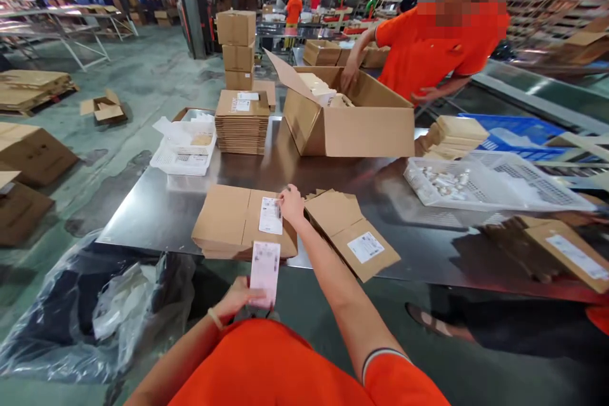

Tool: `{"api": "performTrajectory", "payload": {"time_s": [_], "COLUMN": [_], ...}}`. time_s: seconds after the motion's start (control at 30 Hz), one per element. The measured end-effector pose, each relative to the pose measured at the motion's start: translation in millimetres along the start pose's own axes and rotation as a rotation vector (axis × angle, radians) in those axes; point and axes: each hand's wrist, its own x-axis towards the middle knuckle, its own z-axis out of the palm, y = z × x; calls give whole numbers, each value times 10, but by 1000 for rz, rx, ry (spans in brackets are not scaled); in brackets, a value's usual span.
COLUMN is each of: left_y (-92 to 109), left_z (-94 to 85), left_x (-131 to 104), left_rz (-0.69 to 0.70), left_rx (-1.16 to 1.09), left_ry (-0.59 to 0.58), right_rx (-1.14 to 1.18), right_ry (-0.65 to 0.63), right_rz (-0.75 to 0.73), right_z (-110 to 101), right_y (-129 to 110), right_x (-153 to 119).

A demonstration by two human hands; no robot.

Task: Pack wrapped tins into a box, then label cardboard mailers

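My left hand [241, 295] is closed on a stack of white printed labels [265, 269] just below the table's front edge. My right hand [290, 202] touches the upper right corner of a white label [271, 216], its fingers pressed together there. That label lies on the top sheet of a stack of flat folded cartons [223, 216] at the front of the metal table [157, 203]. To the right, a second pile of flat cartons [333, 212] lies at an angle, with a label [365, 247] on its top one.
Behind stand a large open carton [368, 130], bundled flat cartons [242, 130] and a white basket [183, 158]. A person in orange [428, 44] reaches into the carton. A white tray [442, 184] sits right; a plastic-lined bin [61, 323] is at left.
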Motion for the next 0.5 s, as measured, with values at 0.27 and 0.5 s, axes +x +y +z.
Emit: {"api": "performTrajectory", "payload": {"time_s": [0.27, 0.5], "left_y": [274, 904], "left_z": [-231, -70], "left_x": [-181, -24], "left_rz": [206, 442], "left_rx": [255, 452], "left_ry": [-11, 265], "right_rx": [-73, -125], "right_ry": [-28, 108], "right_rz": [-350, 80], "right_z": [340, 34], "right_y": [-336, 336], "right_x": [-380, -441]}}
